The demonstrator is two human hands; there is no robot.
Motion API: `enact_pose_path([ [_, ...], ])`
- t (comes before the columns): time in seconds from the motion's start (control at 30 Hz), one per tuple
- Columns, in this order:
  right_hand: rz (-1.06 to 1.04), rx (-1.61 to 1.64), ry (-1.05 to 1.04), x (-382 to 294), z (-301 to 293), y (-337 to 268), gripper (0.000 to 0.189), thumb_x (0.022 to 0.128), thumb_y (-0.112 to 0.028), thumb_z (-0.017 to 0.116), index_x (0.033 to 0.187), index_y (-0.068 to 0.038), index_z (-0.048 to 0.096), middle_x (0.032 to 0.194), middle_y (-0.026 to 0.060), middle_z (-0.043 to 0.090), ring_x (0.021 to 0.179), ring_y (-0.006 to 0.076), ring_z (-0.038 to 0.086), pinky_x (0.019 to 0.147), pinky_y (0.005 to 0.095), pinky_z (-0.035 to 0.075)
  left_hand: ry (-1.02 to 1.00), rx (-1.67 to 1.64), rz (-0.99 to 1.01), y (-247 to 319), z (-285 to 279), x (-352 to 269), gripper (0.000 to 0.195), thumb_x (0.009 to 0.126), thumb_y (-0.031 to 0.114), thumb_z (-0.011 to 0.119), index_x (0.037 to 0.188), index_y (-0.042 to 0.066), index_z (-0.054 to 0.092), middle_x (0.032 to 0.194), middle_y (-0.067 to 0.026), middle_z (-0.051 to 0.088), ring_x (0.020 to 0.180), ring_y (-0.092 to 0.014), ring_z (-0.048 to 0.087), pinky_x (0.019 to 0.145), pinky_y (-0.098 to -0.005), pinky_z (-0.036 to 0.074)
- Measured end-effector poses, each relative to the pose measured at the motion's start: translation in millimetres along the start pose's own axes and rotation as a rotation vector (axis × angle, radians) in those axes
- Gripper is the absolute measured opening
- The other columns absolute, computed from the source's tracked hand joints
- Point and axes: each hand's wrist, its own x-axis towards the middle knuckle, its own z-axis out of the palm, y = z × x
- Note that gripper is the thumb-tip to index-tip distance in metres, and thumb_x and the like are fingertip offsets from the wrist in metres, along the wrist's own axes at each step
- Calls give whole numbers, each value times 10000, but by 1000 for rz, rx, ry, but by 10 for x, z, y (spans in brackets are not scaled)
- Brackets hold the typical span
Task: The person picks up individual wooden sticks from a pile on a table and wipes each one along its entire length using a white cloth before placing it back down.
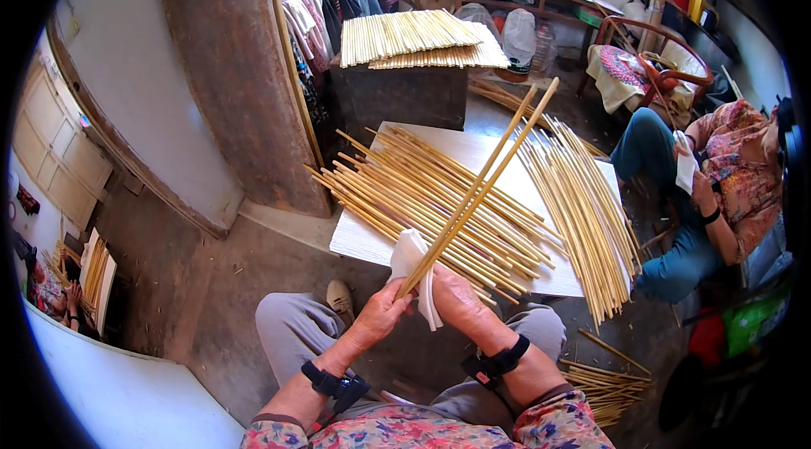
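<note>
My left hand [381,311] grips the lower ends of two long, pale yellow stalks [476,186], which slant up and away to the right, crossing near their tips. A folded white cloth [410,251] is bunched about the stalks between my hands. My right hand [455,297] is closed on the cloth, its fingertips largely hidden. Beneath the held stalks, a wide pile of similar stalks [405,195] lies across a white board [361,238]. Another bundle of stalks [580,214] fans out along the board's right side.
On a dark chest [399,97] rest stacked mats of stalks [405,34]. At right sits a person [728,189] holding a white cloth [686,167]. More stalks [605,389] lie on the floor to my lower right. A wooden armchair [681,65] stands behind the person.
</note>
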Motion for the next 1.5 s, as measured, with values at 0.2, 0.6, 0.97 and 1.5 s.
enact_pose_path([
  [0.2,-6,588,186,82,165,149,175,898,-167,457,962,-34,550,753,77,562,678,163,556,605,313,471,-12,-90,-70,78,52,17,253,915,123,464,1161,65,476,944,-8,577,712,-80,552,578,-213,436],
  [0.6,-136,1230,-133,100,134,60,411,895,-236,520,1213,0,413,1047,86,542,846,157,588,739,278,499,-41,-349,-124,332,2,94,213,962,236,421,1060,59,487,615,-5,491,459,-83,459,407,-212,362],
  [0.97,13,1428,368,188,62,257,164,914,-232,482,953,-94,561,765,-18,565,670,92,560,585,238,463,-151,-34,-149,-4,222,-50,204,934,257,449,1016,88,528,633,51,448,522,-50,413,439,-221,338],
  [1.5,74,1532,328,301,568,183,157,917,-165,499,1028,-64,546,929,23,602,833,138,588,751,299,484,-68,138,2,328,74,-126,437,924,230,454,1283,-8,376,1175,-173,500,1090,-199,473,946,-324,361],
])
